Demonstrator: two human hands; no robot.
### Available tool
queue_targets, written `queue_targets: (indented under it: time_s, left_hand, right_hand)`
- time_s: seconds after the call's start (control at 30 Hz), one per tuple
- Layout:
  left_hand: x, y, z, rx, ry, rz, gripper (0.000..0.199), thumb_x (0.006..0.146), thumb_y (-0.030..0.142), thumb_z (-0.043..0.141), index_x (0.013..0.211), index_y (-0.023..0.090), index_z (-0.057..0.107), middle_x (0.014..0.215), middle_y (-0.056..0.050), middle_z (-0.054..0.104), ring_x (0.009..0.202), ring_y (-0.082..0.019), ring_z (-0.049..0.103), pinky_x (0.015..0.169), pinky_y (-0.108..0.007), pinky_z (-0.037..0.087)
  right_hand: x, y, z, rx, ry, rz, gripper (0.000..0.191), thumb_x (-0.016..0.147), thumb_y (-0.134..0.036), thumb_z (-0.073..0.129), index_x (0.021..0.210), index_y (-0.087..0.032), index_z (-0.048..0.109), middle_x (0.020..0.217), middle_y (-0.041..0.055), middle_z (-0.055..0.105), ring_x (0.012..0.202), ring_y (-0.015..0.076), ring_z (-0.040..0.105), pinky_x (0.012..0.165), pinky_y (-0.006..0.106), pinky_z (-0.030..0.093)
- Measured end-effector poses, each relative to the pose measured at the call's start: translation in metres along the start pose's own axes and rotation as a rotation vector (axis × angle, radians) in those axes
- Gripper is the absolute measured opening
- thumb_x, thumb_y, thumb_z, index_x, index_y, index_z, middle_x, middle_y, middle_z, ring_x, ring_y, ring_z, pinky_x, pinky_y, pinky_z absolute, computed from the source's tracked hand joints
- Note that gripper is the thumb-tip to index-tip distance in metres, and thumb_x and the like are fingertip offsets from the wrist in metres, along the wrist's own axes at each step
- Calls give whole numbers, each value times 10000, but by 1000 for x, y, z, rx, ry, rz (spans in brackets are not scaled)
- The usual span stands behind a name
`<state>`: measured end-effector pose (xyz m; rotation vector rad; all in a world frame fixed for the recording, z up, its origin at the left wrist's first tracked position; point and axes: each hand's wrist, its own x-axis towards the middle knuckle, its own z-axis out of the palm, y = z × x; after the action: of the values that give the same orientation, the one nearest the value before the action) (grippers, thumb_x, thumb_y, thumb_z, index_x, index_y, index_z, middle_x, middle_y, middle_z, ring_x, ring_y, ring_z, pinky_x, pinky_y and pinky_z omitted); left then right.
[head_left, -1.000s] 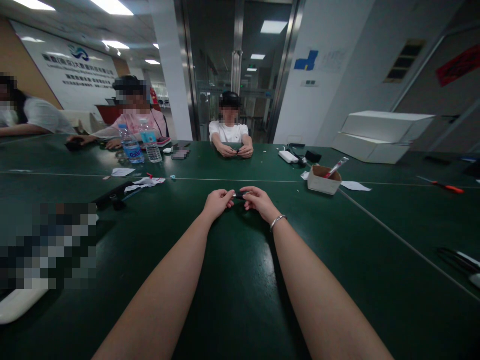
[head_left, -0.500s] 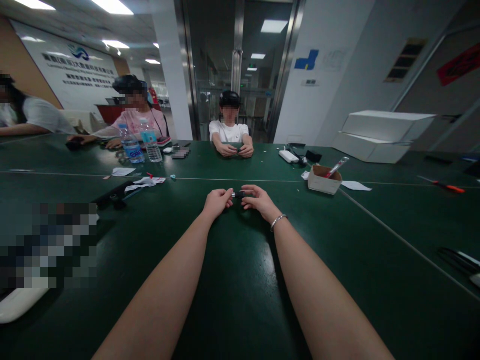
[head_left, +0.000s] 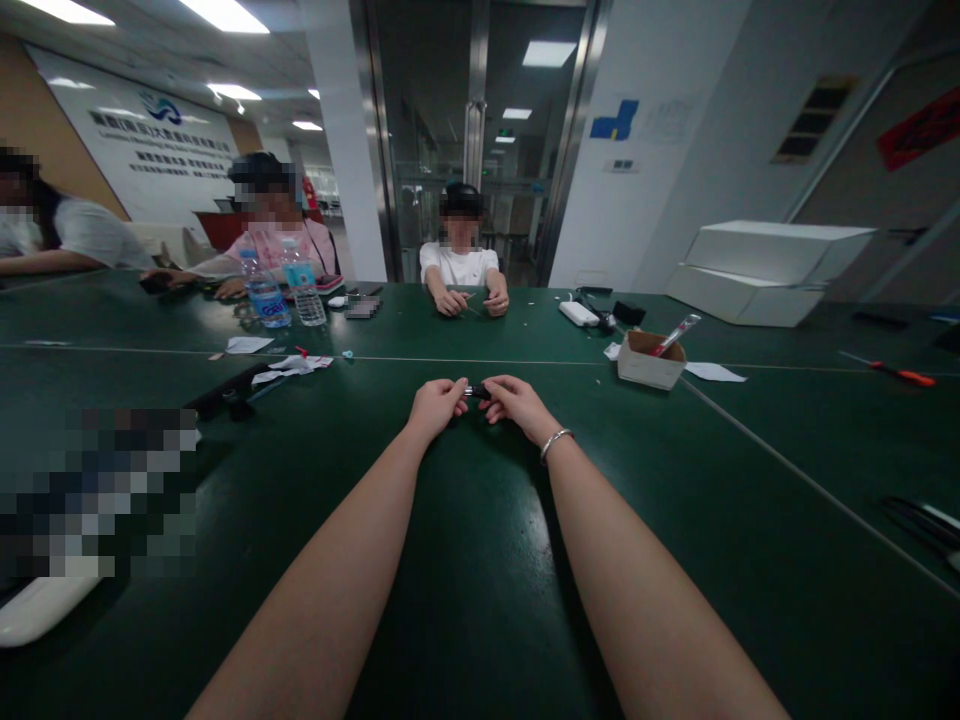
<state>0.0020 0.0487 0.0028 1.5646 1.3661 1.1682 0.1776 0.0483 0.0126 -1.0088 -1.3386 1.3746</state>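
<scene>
Between my two hands, just above the dark green table [head_left: 465,620], is a small, slim black piece with a silver section [head_left: 475,392]. Its kind is too small to make out. My left hand [head_left: 438,408] pinches the silver end at the left, thumb and fingers together. At the other side, my right hand [head_left: 517,406] is closed around the black end with thumb and index finger, the other fingers curled below. Fingertips hide both ends of the piece. A silver bracelet [head_left: 556,442] circles my right wrist.
A small open carton [head_left: 649,368] with a wrapped stick stands to the right, white boxes [head_left: 757,270] behind it. An orange-handled screwdriver [head_left: 911,377] lies far right. Two water bottles [head_left: 304,290] and paper scraps [head_left: 292,370] are at the left. A person [head_left: 461,265] sits opposite.
My right thumb and fingers have closed in on the black end; they were looser around it before. The hands of the person opposite have moved apart, a thin thing showing between them.
</scene>
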Motion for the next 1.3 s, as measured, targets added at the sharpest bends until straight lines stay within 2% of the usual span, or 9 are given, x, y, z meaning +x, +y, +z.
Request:
queue_targets:
  time_s: [0.2,0.37,0.47,0.57,0.7,0.83,1.07,1.3]
  left_hand:
    - [-1,1,0,38,21,-4,412,840,533,522,702,163,637,603,-33,651,522,-118,566,537,-236,417]
    - [-4,7,1,84,57,-14,423,843,530,505,658,170,629,578,-28,636,503,-121,545,533,-244,408]
    - [-5,10,0,121,75,-30,425,842,523,498,623,178,617,563,-21,623,487,-122,526,530,-254,393]
    - [-4,10,-1,155,111,-53,442,845,516,483,579,181,597,534,-17,598,480,-128,511,522,-263,374]
    - [-2,9,-4,95,138,-70,444,839,524,486,581,181,602,531,-16,588,492,-134,513,526,-262,378]
    - [-2,9,-5,27,141,-80,427,845,511,495,622,170,623,561,-25,608,501,-129,522,536,-253,400]
    - [0,3,0,43,83,-26,435,849,542,497,677,169,641,573,-27,627,497,-118,533,522,-241,405]
    - [0,0,1,42,45,-4,440,844,559,505,716,165,651,597,-30,641,513,-120,551,525,-242,413]
  right_hand:
    - [-3,1,-2,28,-58,-100,268,711,-158,734,956,-166,626,692,-30,628,471,67,599,464,189,535]
    - [-5,0,-4,55,-48,-109,346,595,-97,750,911,-171,633,829,-20,633,512,48,605,493,183,539]
    - [-5,1,-4,41,-39,-127,339,559,-89,743,866,-168,623,836,-24,639,511,47,600,488,175,527]
    - [-5,2,-5,33,0,-132,307,556,-86,711,829,-170,600,796,-35,637,499,50,587,481,176,517]
    - [-5,1,-8,110,48,-122,331,563,-98,703,860,-187,589,845,-44,621,495,38,574,499,195,532]
    - [-5,-1,-7,170,57,-104,313,657,-192,706,953,-200,605,719,-57,573,487,54,567,520,225,553]
    - [-4,1,-4,58,-44,-115,319,679,-239,753,975,-189,648,717,-33,620,497,57,575,518,210,549]
    - [-4,2,-5,48,-57,-107,333,665,-237,781,969,-187,656,706,-36,623,494,53,572,517,208,551]
